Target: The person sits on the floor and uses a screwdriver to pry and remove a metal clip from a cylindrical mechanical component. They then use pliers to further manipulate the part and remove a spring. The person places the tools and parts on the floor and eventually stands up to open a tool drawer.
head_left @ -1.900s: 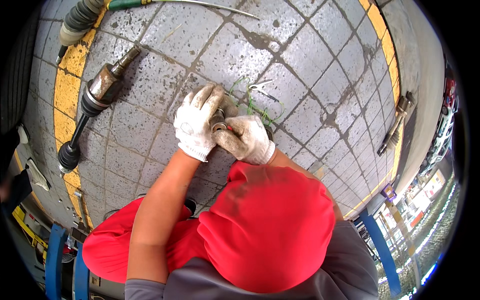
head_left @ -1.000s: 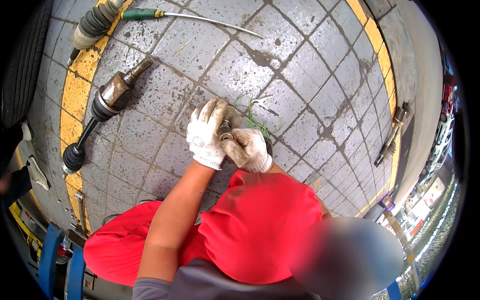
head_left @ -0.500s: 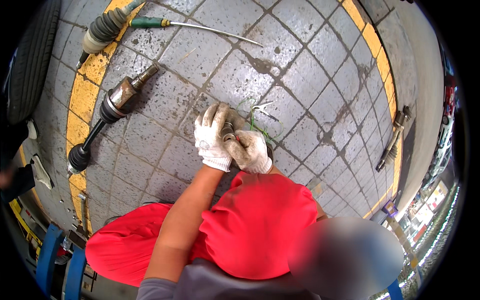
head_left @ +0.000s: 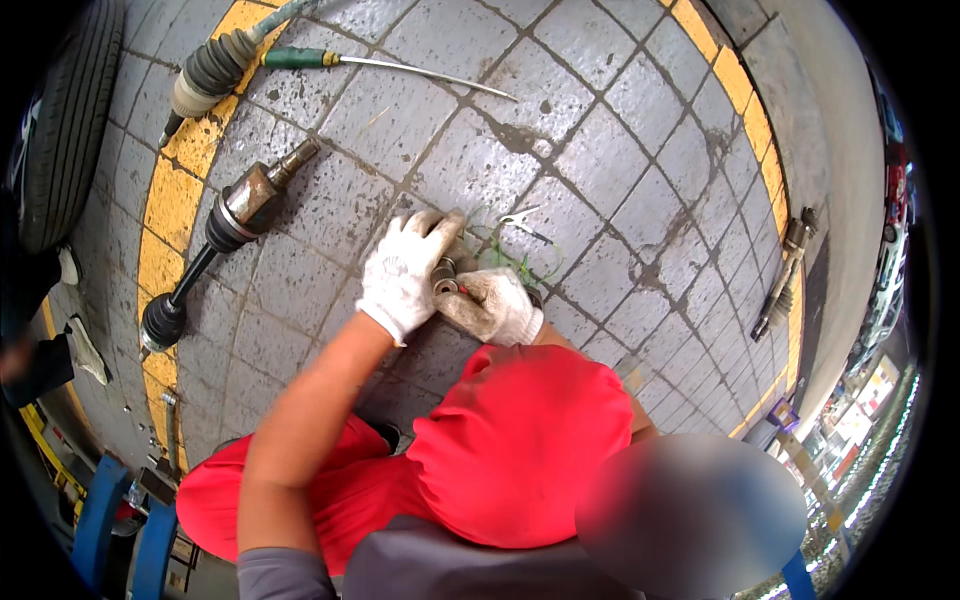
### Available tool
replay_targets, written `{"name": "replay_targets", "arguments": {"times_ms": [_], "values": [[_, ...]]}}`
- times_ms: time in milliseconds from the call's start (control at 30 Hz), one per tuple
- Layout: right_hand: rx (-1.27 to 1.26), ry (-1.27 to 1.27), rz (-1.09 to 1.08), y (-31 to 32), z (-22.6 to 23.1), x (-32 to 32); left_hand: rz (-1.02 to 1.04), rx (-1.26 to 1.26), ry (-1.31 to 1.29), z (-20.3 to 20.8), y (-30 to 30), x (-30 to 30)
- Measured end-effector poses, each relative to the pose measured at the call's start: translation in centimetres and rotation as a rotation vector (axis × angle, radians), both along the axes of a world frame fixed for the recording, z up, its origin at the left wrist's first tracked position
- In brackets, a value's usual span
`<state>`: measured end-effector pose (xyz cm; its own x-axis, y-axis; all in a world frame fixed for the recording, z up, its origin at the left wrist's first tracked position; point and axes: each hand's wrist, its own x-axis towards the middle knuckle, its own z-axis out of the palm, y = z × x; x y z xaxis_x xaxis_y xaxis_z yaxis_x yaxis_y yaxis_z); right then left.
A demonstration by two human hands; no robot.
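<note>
My left hand, in a whitish work glove, curves its fingers over the far side of a small ring-ended metal part. My right hand, gloved and stained dark, grips the same part from the right, thumb and fingers bent round its near end. A small bit of red shows beside the right fingers; what it belongs to is hidden. Just beyond the hands, thin green strands lie on the tiles next to a silver tool with slim jaws.
A drive shaft with black boots lies to the left. Behind it are another booted shaft and a green-handled pry bar. A tyre stands at the far left; another shaft lies right. Another person's shoe shows at left.
My left hand has shifted left, its fingers less tightly closed, and my left elbow has swung outward. More of the metal part shows between the hands. The right hand has barely moved.
</note>
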<state>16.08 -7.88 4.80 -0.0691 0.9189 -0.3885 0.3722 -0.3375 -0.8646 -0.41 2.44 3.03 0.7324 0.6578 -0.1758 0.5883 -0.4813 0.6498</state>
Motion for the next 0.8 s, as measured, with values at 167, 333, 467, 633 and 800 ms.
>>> {"name": "replay_targets", "arguments": {"times_ms": [167, 333, 467, 633, 800], "values": [[0.141, -0.125, 0.125, 0.7, -0.6, 0.1, -0.354, -0.125, 0.01, -0.3, 3.6, -0.1], [0.29, -0.153, 0.042, 1.0, -0.7, -0.1, -0.112, -0.194, -0.071, -1.2, 1.5, -0.5], [0.327, -0.159, 0.065, 1.4, -0.5, 0.3, -0.014, -0.181, -0.096, -1.6, 0.4, -0.5], [0.32, -0.117, 0.023, 1.4, -0.4, 0.3, 0.057, -0.164, -0.158, -2.0, -0.3, -0.4], [0.334, -0.113, 0.054, 1.9, -0.3, 0.6, 0.139, -0.15, -0.159, -2.2, -1.3, -0.4]]}}
